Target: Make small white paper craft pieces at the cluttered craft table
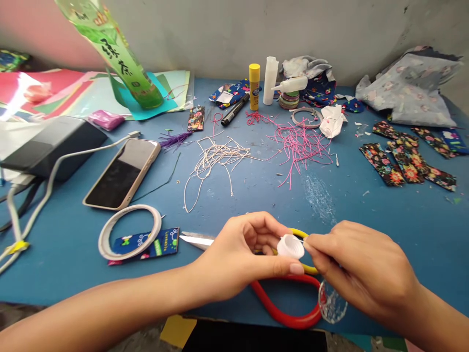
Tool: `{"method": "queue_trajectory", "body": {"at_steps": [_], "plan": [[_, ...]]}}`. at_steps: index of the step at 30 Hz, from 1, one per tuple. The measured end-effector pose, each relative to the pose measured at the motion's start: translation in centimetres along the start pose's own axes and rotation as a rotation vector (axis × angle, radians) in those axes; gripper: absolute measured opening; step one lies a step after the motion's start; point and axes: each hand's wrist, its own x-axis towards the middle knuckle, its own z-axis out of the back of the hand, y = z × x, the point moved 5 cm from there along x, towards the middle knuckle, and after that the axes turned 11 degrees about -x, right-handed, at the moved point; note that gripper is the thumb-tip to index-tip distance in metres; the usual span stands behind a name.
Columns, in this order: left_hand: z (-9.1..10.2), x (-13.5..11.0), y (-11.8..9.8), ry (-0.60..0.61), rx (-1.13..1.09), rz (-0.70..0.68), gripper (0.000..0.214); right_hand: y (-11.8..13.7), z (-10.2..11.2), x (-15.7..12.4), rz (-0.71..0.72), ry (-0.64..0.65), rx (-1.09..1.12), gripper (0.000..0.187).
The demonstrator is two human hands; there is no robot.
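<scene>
My left hand (pixel 244 254) is closed around a small white cap-shaped piece (pixel 290 246), pinched between thumb and fingers near the table's front edge. My right hand (pixel 361 269) is closed in a pinch right beside that piece, its fingertips touching it; what they hold is too small to name. Under both hands lie scissors (pixel 289 313) with a red and a yellow handle loop, blades pointing left. A small clear plastic piece (pixel 332 304) sits below my right hand.
On the blue table (pixel 403 215): a tape ring (pixel 130 237) on a printed card, a phone (pixel 122 172), a power bank with cable (pixel 47 146), white threads (pixel 216 159), pink threads (pixel 298 144), floral fabric strips (pixel 406 164), glue stick (pixel 254 86), marker (pixel 235 109), green bottle (pixel 117 54).
</scene>
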Motion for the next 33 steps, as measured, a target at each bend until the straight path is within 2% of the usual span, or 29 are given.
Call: {"method": "queue_trajectory", "body": {"at_steps": [7, 16, 23, 33], "plan": [[-0.38, -0.09, -0.20, 0.045, -0.019, -0.009, 0.026, -0.15, 0.37, 0.32, -0.024, -0.034, 0.045, 0.012], [-0.57, -0.41, -0.42, 0.091, 0.012, -0.046, 0.025, -0.53, 0.59, 0.70, -0.126, 0.005, 0.227, 0.010], [-0.49, -0.50, -0.74, 0.089, 0.120, -0.115, 0.028, -0.36, 0.76, 0.90, -0.070, -0.013, 0.222, 0.011], [-0.44, -0.65, -0.88, 0.093, 0.271, -0.196, 0.029, -0.37, 0.46, 0.37, -0.008, 0.042, 0.223, 0.010]]}}
